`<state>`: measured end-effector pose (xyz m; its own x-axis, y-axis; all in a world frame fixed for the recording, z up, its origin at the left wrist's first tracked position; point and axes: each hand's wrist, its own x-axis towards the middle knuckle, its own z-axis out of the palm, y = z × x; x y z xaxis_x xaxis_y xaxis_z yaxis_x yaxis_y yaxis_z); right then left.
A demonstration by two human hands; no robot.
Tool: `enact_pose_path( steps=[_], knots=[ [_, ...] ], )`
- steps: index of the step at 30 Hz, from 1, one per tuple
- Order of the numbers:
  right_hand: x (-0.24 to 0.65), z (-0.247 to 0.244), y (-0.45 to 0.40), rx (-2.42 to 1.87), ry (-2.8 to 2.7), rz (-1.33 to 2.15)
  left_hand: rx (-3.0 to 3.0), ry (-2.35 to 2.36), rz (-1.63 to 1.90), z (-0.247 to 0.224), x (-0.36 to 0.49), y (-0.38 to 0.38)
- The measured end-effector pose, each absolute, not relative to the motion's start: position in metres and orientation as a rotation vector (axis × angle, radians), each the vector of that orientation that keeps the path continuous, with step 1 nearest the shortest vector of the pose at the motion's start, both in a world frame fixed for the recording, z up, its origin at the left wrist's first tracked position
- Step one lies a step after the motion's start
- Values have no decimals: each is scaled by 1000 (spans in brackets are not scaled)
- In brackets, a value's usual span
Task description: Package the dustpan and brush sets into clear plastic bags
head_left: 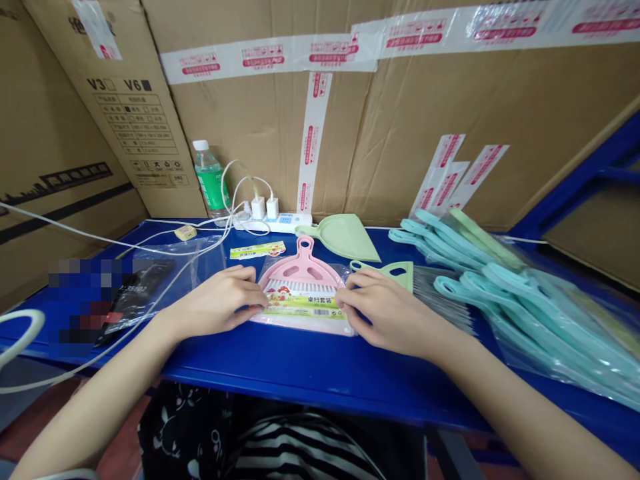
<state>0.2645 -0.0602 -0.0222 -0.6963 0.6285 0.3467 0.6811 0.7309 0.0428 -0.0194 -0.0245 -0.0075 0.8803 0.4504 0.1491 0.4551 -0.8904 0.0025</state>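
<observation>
Left hand [220, 303] and right hand [387, 310] press flat, fingers extended and gripping nothing, on opposite ends of the bagged pink dustpan set [304, 290] on the blue table [320, 367].

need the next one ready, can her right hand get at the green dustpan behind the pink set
Probably yes: the right hand rests on the pink dustpan set, and the green dustpan lies uncovered just beyond, nothing between.

One pink dustpan [304, 280] with one brush, in one clear bag. One green dustpan [345, 237], one green brush [395, 272]. One water bottle [211, 179]. One power strip [274, 221] carrying two white chargers [265, 207]. One loose paper label [257, 250]. The teal pieces [500, 293] in the heap overlap too much to count.
</observation>
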Motion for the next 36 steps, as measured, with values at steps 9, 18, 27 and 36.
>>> enact_pose_path(
  steps=[9, 18, 27, 36],
  knots=[
    [258, -33, -58, -883, -2722, -222, -2918, -602, -115, -22, -12, -21],
    [258, -31, -58, -955, -2713, -186, -2860, -708, -134, -14, -19, -21],
    [259, -29, -59, -1198, -2611, -77, -2926, -847, -288, -13, -18, -22],
    [255, -31, -58, -1626, -2354, 179, -2821, -1380, -136, -24, -13, -21]
  ],
)
